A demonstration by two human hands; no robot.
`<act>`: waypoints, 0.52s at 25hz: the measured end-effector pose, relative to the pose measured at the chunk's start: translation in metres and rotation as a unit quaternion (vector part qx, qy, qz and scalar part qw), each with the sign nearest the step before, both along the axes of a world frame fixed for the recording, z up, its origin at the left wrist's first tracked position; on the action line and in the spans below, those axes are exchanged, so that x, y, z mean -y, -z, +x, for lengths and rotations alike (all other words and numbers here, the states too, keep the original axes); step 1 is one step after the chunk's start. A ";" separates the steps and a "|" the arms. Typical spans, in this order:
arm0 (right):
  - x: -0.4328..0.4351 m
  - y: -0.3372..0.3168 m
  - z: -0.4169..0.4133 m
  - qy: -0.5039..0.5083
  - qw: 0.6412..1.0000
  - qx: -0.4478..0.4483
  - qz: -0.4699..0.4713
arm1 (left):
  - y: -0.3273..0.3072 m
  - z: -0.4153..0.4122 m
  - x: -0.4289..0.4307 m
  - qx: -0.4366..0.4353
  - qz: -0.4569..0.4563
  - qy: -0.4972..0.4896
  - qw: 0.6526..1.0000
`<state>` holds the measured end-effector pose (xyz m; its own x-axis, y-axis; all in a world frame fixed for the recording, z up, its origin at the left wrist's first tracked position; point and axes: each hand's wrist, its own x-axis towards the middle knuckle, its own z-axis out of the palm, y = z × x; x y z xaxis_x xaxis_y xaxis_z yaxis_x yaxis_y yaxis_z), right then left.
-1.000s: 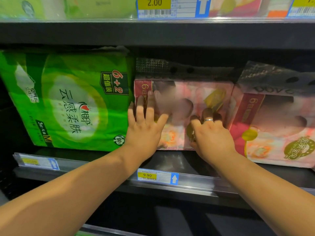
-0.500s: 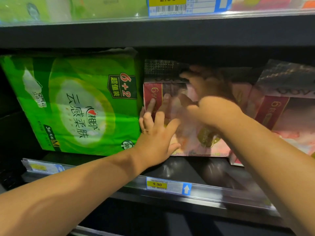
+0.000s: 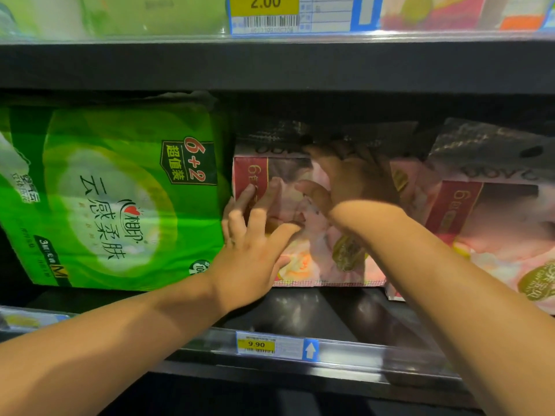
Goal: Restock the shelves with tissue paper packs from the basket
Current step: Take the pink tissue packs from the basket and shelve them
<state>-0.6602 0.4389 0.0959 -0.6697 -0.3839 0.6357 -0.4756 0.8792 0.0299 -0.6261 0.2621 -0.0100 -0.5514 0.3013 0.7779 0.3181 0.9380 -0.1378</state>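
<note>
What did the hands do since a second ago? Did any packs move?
The right hand went up from the lower front of the middle pink pack to its upper part, fingers spread. The left hand stayed flat on that pack's left side. The green pack and the right pink pack stayed put.

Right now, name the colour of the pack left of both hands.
The pack is bright green, head view.
</note>
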 end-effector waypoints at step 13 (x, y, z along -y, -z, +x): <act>-0.005 0.009 -0.013 0.003 0.999 -0.049 0.002 | -0.015 0.010 -0.014 -0.017 0.299 0.048 0.953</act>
<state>-0.6729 0.4437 0.0864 -0.6064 -0.3825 0.6971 -0.4643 0.8821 0.0801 -0.6163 0.2762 0.0049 -0.5150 -0.1541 0.8432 0.4119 0.8182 0.4011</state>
